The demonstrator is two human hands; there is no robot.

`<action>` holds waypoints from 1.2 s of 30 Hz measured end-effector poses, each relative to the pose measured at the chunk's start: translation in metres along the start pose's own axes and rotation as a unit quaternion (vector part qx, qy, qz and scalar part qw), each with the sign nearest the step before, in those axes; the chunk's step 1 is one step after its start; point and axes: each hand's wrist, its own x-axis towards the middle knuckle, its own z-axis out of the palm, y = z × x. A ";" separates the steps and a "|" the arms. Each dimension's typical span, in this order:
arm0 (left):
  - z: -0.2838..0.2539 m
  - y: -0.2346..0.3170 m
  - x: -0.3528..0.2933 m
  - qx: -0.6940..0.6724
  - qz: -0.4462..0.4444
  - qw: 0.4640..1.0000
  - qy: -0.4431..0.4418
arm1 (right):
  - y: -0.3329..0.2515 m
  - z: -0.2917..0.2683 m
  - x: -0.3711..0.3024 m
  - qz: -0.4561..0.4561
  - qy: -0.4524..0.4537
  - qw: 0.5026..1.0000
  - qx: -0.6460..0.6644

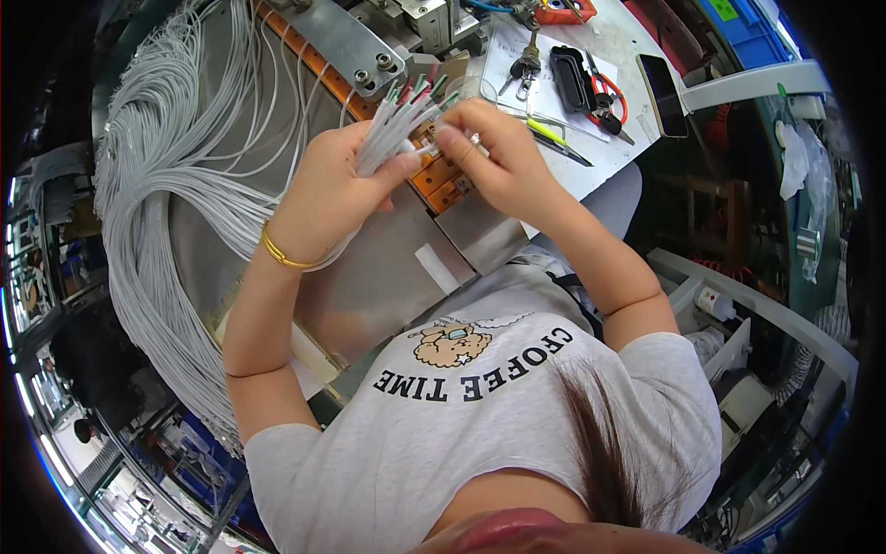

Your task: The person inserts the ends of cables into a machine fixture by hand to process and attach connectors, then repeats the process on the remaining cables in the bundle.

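Note:
My left hand (337,185) is closed around a bundle of white cables (392,134). The ends stick up past the fingers and show short red, green and white wires. Close on its right, my right hand (494,152) pinches with thumb and forefinger. A single white cable (424,146) runs from the bundle toward that pinch, and its far part is hidden by the fingers. Something small and shiny shows under the right palm, too small to name. Both hands are above an orange strip (446,185) with small metal parts set along it.
A large heap of white cables (138,185) hangs over the metal table (369,305) at left. A metal machine plate (341,46) stands behind the hands. At right are keys (526,65), a black case (572,78), red-handled pliers (609,102), a yellow-green pen (545,130) and a phone (662,92).

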 end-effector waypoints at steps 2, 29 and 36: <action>-0.001 -0.002 0.002 0.008 -0.016 1.000 -0.008 | 0.010 0.000 -0.001 0.028 0.012 1.000 0.008; 0.000 0.008 -0.001 -0.024 -0.062 0.998 -0.012 | 0.021 0.001 0.004 -0.082 0.078 0.992 -0.064; 0.002 -0.002 -0.001 -0.020 0.034 0.999 -0.019 | -0.003 -0.002 0.002 -0.003 -0.030 0.994 0.104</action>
